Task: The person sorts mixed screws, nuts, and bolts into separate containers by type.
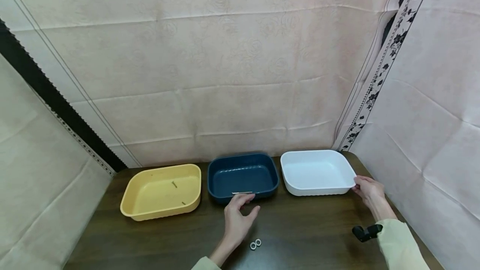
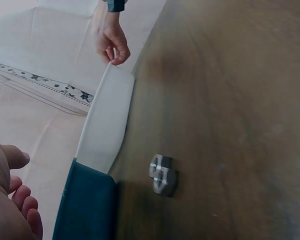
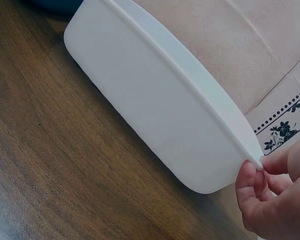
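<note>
My right hand [image 1: 369,191] pinches the near right corner of the rim of a white tray [image 1: 318,172]. In the right wrist view, thumb and fingers meet on that rim [image 3: 215,120]. My left hand [image 1: 238,220] is at the front of a dark blue tray [image 1: 243,174], thumb apart from the loosely bent fingers. A thin bright silver strip [image 1: 241,193] shows just above its fingertips along the tray's front; what it is I cannot tell. Between the left hand and the body side, two metal nuts [image 1: 256,244] lie together on the table.
A yellow tray [image 1: 129,211] stands at the left with two small screw-like pieces [image 1: 174,184] in it. The three trays form a row along the back of the brown wooden table [image 1: 300,236]. Pale cloth [image 1: 225,74] hangs behind and on both sides.
</note>
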The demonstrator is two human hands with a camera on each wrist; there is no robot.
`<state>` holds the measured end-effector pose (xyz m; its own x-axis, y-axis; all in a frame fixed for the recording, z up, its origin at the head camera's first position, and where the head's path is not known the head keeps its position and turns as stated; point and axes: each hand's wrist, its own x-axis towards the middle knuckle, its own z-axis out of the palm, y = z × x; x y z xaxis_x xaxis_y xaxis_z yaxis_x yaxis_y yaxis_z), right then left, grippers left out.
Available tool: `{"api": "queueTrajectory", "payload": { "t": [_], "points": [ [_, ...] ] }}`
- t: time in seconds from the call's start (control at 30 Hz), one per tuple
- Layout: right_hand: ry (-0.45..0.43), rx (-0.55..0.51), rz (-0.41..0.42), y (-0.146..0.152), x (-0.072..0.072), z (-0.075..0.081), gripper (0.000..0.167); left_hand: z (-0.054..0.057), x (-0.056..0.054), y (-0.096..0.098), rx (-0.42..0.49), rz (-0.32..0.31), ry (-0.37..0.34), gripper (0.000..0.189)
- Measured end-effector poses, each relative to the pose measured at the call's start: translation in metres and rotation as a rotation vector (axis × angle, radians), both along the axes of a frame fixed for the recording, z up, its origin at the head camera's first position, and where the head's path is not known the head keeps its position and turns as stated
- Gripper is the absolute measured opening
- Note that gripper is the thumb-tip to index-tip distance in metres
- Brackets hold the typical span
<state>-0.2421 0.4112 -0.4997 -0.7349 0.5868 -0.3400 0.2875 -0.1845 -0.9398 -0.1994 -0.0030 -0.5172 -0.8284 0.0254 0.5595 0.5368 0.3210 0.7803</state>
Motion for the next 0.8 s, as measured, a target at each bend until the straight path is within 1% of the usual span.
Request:
{"api": "queueTrajectory", "payload": {
  "t": [0.1, 0.17, 0.43, 0.53, 0.67, 0.8],
  "points": [
    [-0.012, 0.007, -0.001, 0.0, 0.0, -0.001, 0.03, -0.005, 0.003, -0.003, -0.021, 0.024, -0.002, 0.034],
    [-0.012, 0.008, 0.001, 0.001, -0.001, -0.001, 0.03, -0.008, 0.006, -0.006, -0.035, 0.038, -0.018, 0.034],
    [0.003, -0.007, -0.004, 0.0, 0.001, 0.0, 0.026, -0.021, 0.016, -0.014, -0.061, 0.046, -0.081, 0.034],
    [0.0, 0.0, 0.001, 0.0, 0.002, 0.001, 0.025, -0.026, 0.019, -0.018, -0.075, 0.038, -0.097, 0.036],
    [0.009, -0.003, 0.006, 0.0, 0.003, 0.002, 0.024, -0.031, 0.026, -0.023, -0.108, 0.01, -0.123, 0.04],
    [0.015, 0.0, 0.015, -0.001, 0.002, 0.001, 0.027, -0.035, 0.032, -0.029, -0.153, -0.015, -0.182, 0.042]
  ]
}}
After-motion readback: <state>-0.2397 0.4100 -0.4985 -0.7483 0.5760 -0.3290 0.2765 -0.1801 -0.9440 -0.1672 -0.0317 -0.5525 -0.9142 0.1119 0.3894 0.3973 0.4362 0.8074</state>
